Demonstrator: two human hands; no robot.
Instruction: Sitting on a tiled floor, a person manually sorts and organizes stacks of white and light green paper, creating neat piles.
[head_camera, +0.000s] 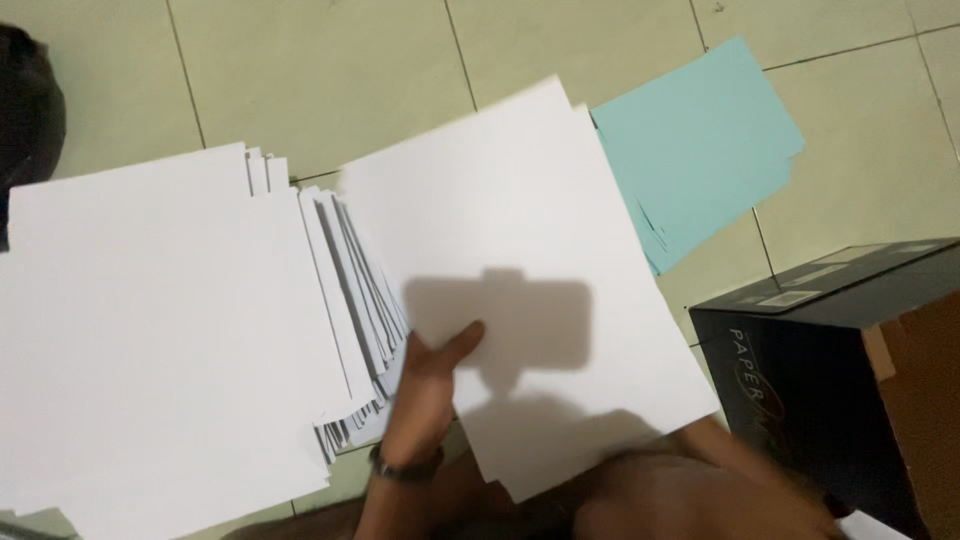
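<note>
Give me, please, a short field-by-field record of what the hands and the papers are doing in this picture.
left hand: thumb on top of the white sheet, gripping its edge
right hand: not in view
white stack: fanned sheets on the tiled floor, left of the held sheet
blue sheets: partly under the held sheet's far corner
dark carton: open, at right

White sheet (520, 250) in left hand (425, 385)

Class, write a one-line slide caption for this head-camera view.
Left hand holds a white sheet beside a fanned white paper stack on a tiled floor.
</note>
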